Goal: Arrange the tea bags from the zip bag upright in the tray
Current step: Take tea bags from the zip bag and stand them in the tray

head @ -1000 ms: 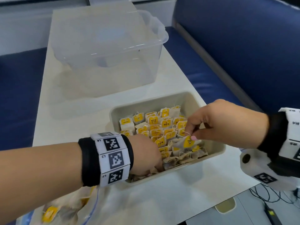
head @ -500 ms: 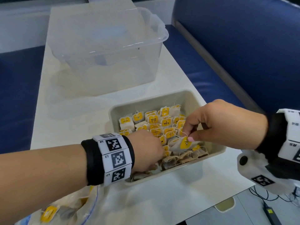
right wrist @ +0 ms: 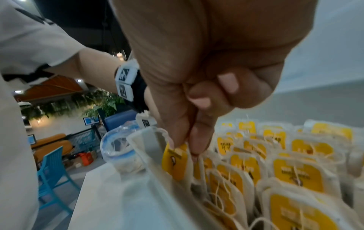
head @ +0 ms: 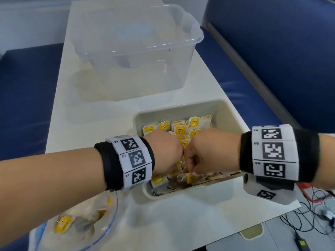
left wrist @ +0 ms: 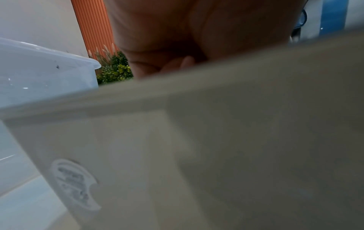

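— Two fingertips (right wrist: pixel 199 146) of my right hand (head: pixel 208 151) are pinching the yellow paper tag (right wrist: pixel 174 160) of one white paper tea bag with a string, thumb against forefinger, while the other fingers are curling into the palm. I am holding it by the tag so the pouch hangs straight and can go down on its edge.

— And your left hand (head: pixel 163 151)?

— It is reaching down into the beige rectangular plastic tray (head: pixel 183 193) beside the right, knuckles almost touching it. Its fingers are hidden behind the back of the hand and the tray wall, so I cannot tell whether they are gripping a bag or only propping the row.

— Where is the bag going?

— Into the near end of the tray, close to the front wall. The far rows of yellow-tagged tea bags (head: pixel 181 129) are standing upright and packed tight; the near ones (head: pixel 163 185) are lying looser and slumping, so I judge this one is being set here to tidy that end.

— How much is left?

— More bags are lying in the clear zip bag with the blue seal (head: pixel 79 223) at my left on the white table (head: pixel 61 109), so the work is not finished. Beyond the tray a large clear plastic tub (head: pixel 137 49) is sitting unused.

— Any risk?

— The strings are looping over neighbours; a snag could tip a standing bag.
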A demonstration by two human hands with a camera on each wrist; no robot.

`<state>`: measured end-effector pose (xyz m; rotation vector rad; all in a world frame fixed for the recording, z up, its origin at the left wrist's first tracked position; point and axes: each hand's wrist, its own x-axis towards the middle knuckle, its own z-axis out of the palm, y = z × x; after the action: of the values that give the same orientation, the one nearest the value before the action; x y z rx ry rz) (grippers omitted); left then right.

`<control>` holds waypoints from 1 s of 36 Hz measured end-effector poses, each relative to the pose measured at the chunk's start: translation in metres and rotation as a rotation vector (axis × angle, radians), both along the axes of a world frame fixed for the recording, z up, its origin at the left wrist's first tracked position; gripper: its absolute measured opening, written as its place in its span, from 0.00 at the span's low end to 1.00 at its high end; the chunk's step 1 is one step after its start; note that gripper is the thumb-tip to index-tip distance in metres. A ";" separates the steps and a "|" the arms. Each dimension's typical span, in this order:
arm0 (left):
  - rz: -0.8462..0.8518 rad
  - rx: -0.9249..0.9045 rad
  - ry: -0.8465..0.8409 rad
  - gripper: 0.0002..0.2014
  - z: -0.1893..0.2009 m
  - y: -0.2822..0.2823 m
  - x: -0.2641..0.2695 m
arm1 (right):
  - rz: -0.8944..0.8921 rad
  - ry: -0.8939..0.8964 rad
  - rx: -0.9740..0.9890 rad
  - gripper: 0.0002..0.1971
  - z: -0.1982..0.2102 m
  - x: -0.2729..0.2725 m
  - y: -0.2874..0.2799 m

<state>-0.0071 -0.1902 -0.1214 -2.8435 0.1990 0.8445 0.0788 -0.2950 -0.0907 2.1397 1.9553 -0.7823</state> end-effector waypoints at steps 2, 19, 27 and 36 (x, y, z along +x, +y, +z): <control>0.015 -0.013 -0.014 0.12 -0.001 0.002 -0.001 | 0.017 -0.046 -0.037 0.04 -0.005 -0.002 0.006; 0.170 -0.118 -0.051 0.11 0.005 0.010 -0.012 | -0.059 -0.001 -0.140 0.05 -0.021 -0.009 0.027; 0.274 -0.125 -0.221 0.13 0.025 0.022 -0.019 | 0.043 -0.043 -0.173 0.08 -0.023 -0.014 0.034; 0.439 -0.171 -0.411 0.10 0.050 0.034 -0.031 | 0.164 -0.124 -0.255 0.12 -0.017 -0.017 0.047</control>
<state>-0.0383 -0.1564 -0.0714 -3.1941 -0.4398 0.2895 0.0618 -0.2477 -0.1080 1.8133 1.8304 -0.8000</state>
